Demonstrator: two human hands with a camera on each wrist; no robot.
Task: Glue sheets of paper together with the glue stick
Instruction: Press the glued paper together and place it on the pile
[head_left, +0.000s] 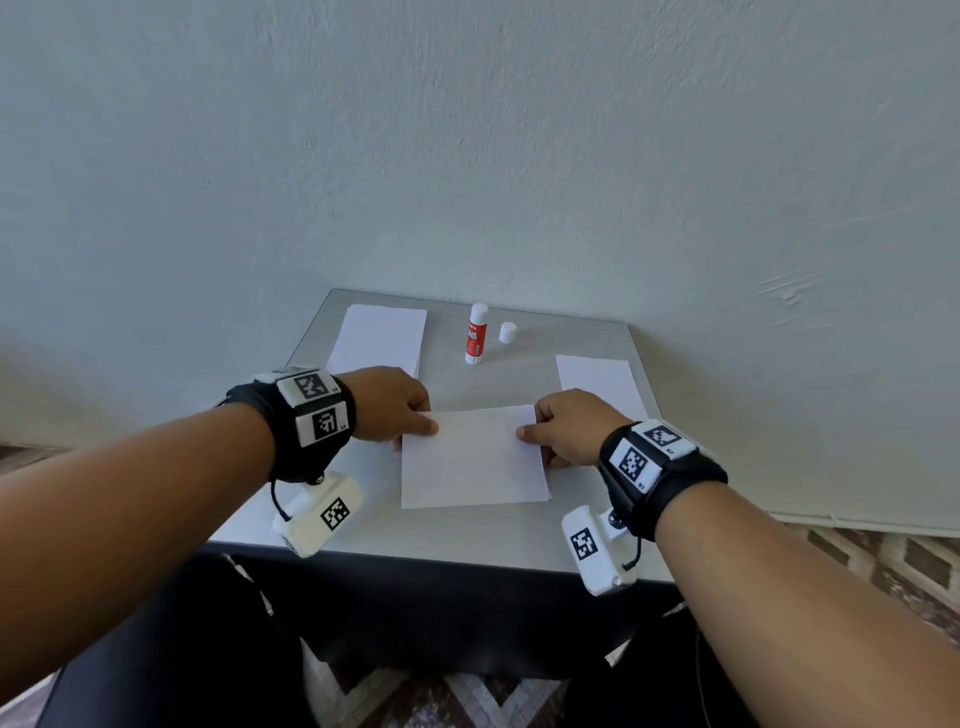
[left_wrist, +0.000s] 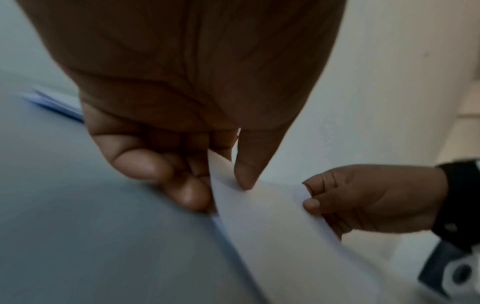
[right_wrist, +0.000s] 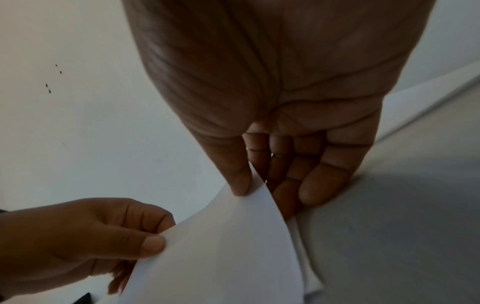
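Observation:
A white sheet of paper (head_left: 472, 457) lies over another sheet at the middle of the grey table (head_left: 467, 535). My left hand (head_left: 395, 408) pinches its left edge, thumb on top and fingers beneath; the left wrist view shows this left hand (left_wrist: 207, 181) on the sheet (left_wrist: 272, 226). My right hand (head_left: 569, 428) pinches the right edge the same way, seen as the right hand (right_wrist: 262, 185) on the sheet (right_wrist: 221, 246) in the right wrist view. The far part of the sheet is lifted. A red and white glue stick (head_left: 476, 334) stands uncapped behind, its white cap (head_left: 507, 332) beside it.
A stack of white sheets (head_left: 379, 338) lies at the table's back left, and another sheet (head_left: 600, 382) at the right edge. A pale wall rises right behind the table. My dark-clothed legs are below the near edge.

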